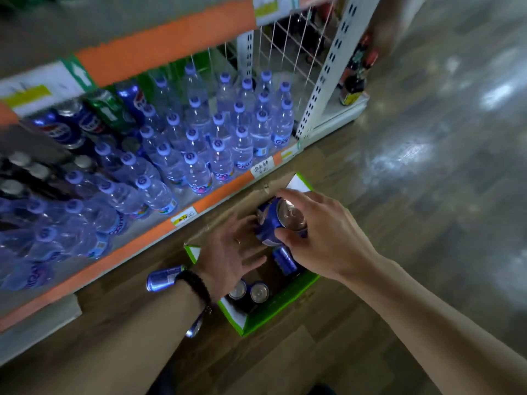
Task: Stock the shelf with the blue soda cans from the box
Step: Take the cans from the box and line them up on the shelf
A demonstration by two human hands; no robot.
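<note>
Cans of blue soda sit in a green-edged cardboard box point(273, 312) on the wooden floor point(313, 360), just in front of the bottom shelf point(159, 229). The right hand point(322, 238) grips one can point(273, 223) from the side above the box, fingers and thumb curled round it, its silver top tilted toward the camera. The left hand point(231, 252) reaches in beside it with fingers spread and straight, their tips touching that can's side. Two upright cans point(249, 292) show their tops at the box's near end, and another can point(285, 259) lies under the right hand. One can point(164, 277) lies on the floor left of the box, by the left wrist. Water bottles point(216, 138) crowd the shelf, with more blue cans point(65, 129) at its left.
</note>
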